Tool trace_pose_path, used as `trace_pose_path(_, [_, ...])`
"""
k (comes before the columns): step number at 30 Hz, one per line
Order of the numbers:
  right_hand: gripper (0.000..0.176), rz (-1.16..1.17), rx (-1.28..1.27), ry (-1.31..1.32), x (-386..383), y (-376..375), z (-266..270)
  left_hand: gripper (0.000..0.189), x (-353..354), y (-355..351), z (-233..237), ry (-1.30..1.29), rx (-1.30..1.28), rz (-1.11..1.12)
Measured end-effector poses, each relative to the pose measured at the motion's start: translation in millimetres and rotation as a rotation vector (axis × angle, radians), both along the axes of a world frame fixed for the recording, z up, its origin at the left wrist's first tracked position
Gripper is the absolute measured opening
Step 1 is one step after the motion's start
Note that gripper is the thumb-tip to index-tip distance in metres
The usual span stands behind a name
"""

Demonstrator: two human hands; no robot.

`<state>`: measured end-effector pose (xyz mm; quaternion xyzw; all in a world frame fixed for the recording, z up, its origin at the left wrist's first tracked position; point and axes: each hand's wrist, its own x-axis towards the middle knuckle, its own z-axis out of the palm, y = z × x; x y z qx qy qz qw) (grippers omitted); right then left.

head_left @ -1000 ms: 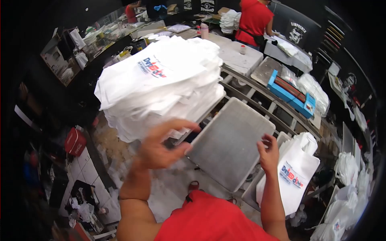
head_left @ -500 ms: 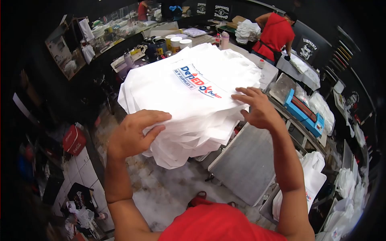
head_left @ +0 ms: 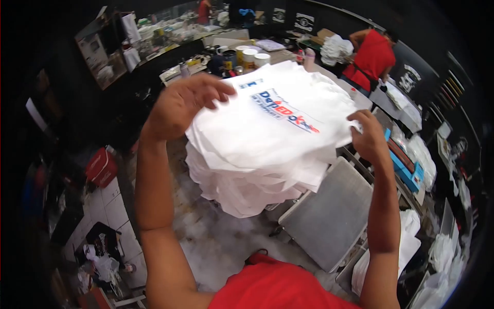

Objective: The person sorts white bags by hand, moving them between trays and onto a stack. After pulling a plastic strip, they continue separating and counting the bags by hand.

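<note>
Stack of white printed bags [head_left: 242, 188]: one, tall, edges uneven; serves as landmark. Topmost bag [head_left: 247, 139]: lying on the stack, face up, with a blue-and-red "DepED" print.

Left hand [head_left: 182, 105]: at the stack's far left edge, fingers bent and overlapping the topmost bag in view, slightly blurred; whether they grip the cloth cannot be told.

Right hand [head_left: 368, 135]: at the stack's right edge, thumb and fingers curled to a narrow space beside the topmost bag; whether cloth is pinched cannot be told.

Grey flat board [head_left: 329, 213]: one, right of the stack, on its near side. Smaller pile of white bags [head_left: 409, 242]: farther right of the stack, past the board. White-lidded tubs [head_left: 261, 60]: just behind the stack. Red box [head_left: 101, 168]: on the floor, well left of the stack. Co-worker in red top [head_left: 373, 56]: beyond the stack, to the right.
</note>
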<state>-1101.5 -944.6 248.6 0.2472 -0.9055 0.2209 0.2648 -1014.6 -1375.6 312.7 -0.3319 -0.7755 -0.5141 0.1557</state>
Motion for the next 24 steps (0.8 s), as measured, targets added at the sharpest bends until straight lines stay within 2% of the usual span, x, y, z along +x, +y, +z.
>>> trace_pose_path(1, [0.022,-0.001,-0.030,-0.005,10.1,-6.2,5.8,0.032,5.1,-10.1,4.7,0.027,0.088,0.083])
trace_pose_path(3, [0.028,0.065,-0.116,-0.097,37.3,-22.3,22.5,0.028,13.3,-32.4,7.9,0.078,0.134,0.195])
trace_pose_path(5, [0.035,0.330,-0.145,-0.184,58.8,-48.5,29.0,0.028,17.1,-40.5,-0.4,0.086,0.112,0.251])
trace_pose_path(7, [0.054,0.633,-0.072,-0.191,75.9,-85.5,33.4,0.027,19.3,-35.1,-16.4,-0.009,-0.026,0.251])
trace_pose_path(8, [0.062,0.684,-0.020,-0.180,77.9,-99.7,27.6,0.027,24.8,-30.9,-19.2,-0.008,-0.028,0.251])
trace_pose_path(10, [0.049,0.652,0.062,-0.140,84.7,-124.0,28.9,0.036,38.2,-22.0,-23.9,-0.056,-0.352,0.279])
trace_pose_path(11, [0.049,0.652,0.063,-0.136,79.9,-125.4,28.4,0.036,43.1,-19.6,-27.1,-0.052,-0.352,0.279])
trace_pose_path(13, [0.033,0.679,0.205,-0.300,69.0,-127.6,28.5,0.043,48.0,-18.0,-36.4,-0.036,-0.398,0.173])
trace_pose_path(14, [0.033,0.676,0.210,-0.297,70.3,-128.5,29.6,0.043,47.0,-18.0,-41.3,-0.032,-0.394,0.172])
trace_pose_path(16, [0.022,0.608,0.157,-0.347,74.0,-129.1,31.7,0.045,41.9,-17.0,-54.9,0.000,-0.497,0.185])
trace_pose_path(17, [0.022,0.604,0.158,-0.347,74.6,-129.1,30.5,0.042,37.8,-14.2,-60.3,0.083,-0.490,0.169])
trace_pose_path(18, [0.027,0.580,0.090,-0.398,73.9,-129.0,27.8,0.042,35.8,-10.4,-60.1,0.086,-0.490,0.165])
trace_pose_path(20, [0.033,0.547,0.014,-0.439,76.0,-125.4,27.4,0.027,31.5,-4.0,-56.2,-0.070,-0.520,0.123])
trace_pose_path(21, [0.040,0.643,-0.084,-0.367,78.7,-121.1,27.6,0.027,32.5,-0.3,-52.7,-0.065,-0.525,0.116])
trace_pose_path(22, [0.048,0.738,-0.179,-0.290,80.3,-115.4,29.0,0.021,34.5,4.4,-47.3,-0.044,-0.520,0.255])
trace_pose_path(23, [0.065,0.683,-0.127,-0.224,80.3,-104.9,32.8,0.015,35.0,8.7,-43.0,-0.022,-0.511,0.396])
trace_pose_path(24, [0.065,0.679,-0.128,-0.218,81.0,-94.7,34.5,0.015,33.6,10.6,-41.7,-0.015,-0.512,0.393])
